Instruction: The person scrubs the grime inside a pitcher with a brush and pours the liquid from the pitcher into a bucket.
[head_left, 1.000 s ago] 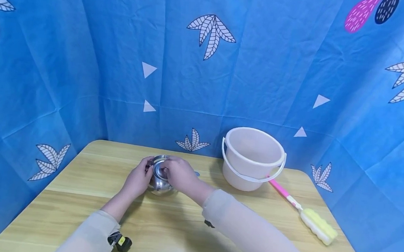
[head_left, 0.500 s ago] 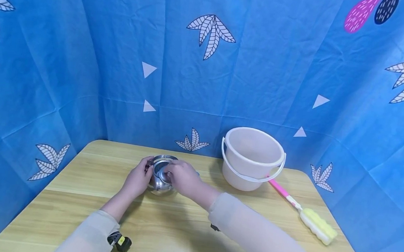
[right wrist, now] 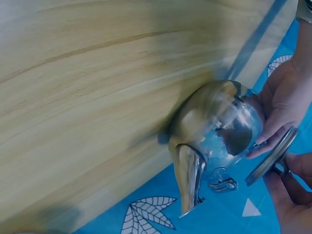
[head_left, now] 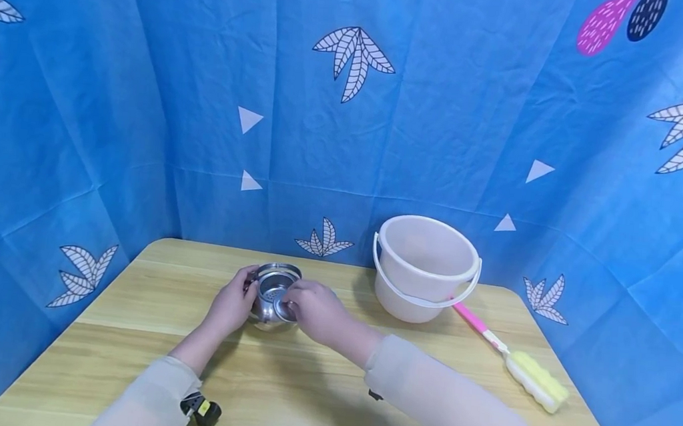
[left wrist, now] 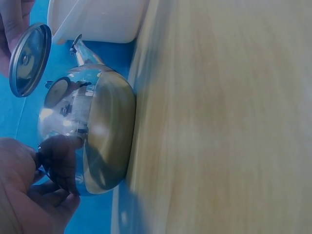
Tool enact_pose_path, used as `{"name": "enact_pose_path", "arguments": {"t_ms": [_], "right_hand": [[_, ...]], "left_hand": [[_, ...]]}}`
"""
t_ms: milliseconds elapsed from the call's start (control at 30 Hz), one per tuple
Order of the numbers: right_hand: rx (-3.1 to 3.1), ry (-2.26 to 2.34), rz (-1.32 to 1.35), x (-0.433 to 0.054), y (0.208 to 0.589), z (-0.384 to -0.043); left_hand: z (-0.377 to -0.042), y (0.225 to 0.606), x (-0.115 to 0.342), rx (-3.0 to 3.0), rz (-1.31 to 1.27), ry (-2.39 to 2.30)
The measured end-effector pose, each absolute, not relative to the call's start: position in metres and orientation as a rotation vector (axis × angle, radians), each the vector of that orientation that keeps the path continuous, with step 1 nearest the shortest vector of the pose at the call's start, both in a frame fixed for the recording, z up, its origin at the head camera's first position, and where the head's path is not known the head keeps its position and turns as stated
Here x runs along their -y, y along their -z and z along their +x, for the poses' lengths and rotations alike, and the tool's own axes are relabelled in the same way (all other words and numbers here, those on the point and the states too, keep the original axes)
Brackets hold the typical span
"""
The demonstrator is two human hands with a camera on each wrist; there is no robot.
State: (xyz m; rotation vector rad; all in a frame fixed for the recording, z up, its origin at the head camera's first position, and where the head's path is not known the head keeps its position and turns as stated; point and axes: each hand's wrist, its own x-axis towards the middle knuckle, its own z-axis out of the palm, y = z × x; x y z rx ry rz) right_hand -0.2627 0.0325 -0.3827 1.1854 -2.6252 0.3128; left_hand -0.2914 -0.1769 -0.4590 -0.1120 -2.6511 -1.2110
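Observation:
A shiny steel teapot (left wrist: 109, 122) stands on the table, its spout (right wrist: 190, 178) pointing rightward, toward the bucket's side. My left hand (head_left: 232, 306) grips it on the left, at the handle side, with the fingers partly hidden behind the metal. A perforated strainer (head_left: 272, 288) shows inside the uncovered mouth. Between the thumb and fingers of my right hand (head_left: 320, 313) is the round steel lid (left wrist: 30, 61), pinched by its knob and tilted. The lid is apart from the opening, over the front right of the pot in the head view.
A white bucket (head_left: 408, 288) with its handle hanging down stands at the back right of the wooden table (head_left: 279, 395). A pink-handled sponge brush (head_left: 535, 382) lies beside it to the right. Blue patterned cloth (head_left: 445, 114) encloses the back and sides.
My right hand has lifted the lid off the teapot and drawn it right and toward me, uncovering the strainer. The left hand stays on the pot.

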Motion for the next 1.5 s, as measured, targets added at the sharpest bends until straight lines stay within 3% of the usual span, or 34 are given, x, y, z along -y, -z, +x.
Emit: {"name": "enact_pose_path", "arguments": {"t_ms": [1500], "right_hand": [[2.497, -0.401, 1.348, -0.097, 0.393, -0.230]], "left_hand": [[-0.291, 0.457, 0.175, 2.648, -0.100, 1.201]]}}
